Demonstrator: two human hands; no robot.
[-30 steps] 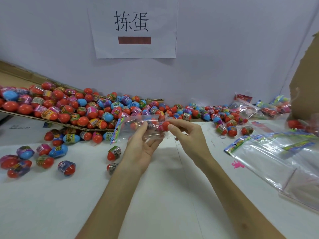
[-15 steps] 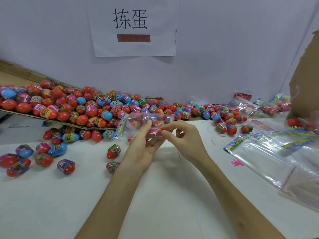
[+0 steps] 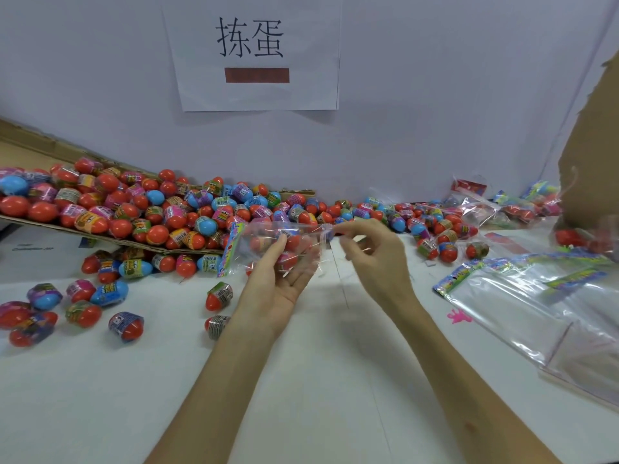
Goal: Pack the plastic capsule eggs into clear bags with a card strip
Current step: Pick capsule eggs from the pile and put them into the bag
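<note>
My left hand (image 3: 278,283) holds a clear bag (image 3: 268,244) sideways above the white table, thumb on its front. A colourful card strip (image 3: 231,249) runs along the bag's left end. Red capsule eggs (image 3: 289,259) show through the plastic inside it. My right hand (image 3: 371,252) sits at the bag's right, open end, fingertips curled and pinching the thin plastic edge there. A big heap of red, blue and pink capsule eggs (image 3: 160,212) lies behind the bag.
The heap spills off a tilted cardboard sheet (image 3: 100,237) at the left. Loose eggs (image 3: 83,303) dot the table's left side. A stack of empty clear bags with card strips (image 3: 536,296) lies at the right. Filled bags (image 3: 485,205) sit at the back right beside a cardboard flap (image 3: 593,155).
My right hand pushed a red egg into the bag's open end, then drew back a little to the right. The bag stayed in my left hand.
</note>
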